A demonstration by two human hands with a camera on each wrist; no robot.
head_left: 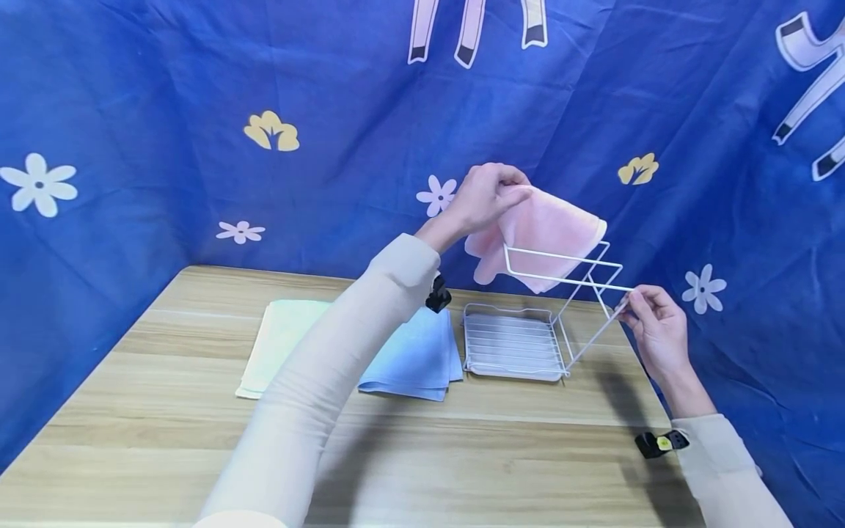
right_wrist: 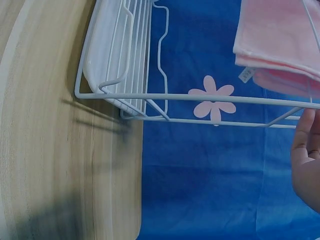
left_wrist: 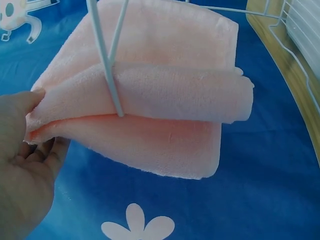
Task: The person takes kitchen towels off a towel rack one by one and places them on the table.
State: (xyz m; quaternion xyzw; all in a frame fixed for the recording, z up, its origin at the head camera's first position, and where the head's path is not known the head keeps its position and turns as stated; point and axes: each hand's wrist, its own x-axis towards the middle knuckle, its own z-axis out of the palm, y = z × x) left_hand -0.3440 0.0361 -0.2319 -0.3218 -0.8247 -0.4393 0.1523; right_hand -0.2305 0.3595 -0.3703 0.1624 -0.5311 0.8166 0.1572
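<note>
A pink towel hangs over the upper bars of a white wire rack. My left hand pinches the towel's left corner between thumb and fingers; the left wrist view shows its folded layers draped around a bar. On the right, my right hand grips the rack's top front corner with thumb and fingertips. In the right wrist view, a small label sticks out from the towel near its lower edge. The rack's base holds a white tray under its wires.
A blue folded cloth lies left of the rack on the wooden table. Farther left is a pale green folded cloth, partly hidden by my left sleeve. A blue curtain with flower prints hangs behind the table.
</note>
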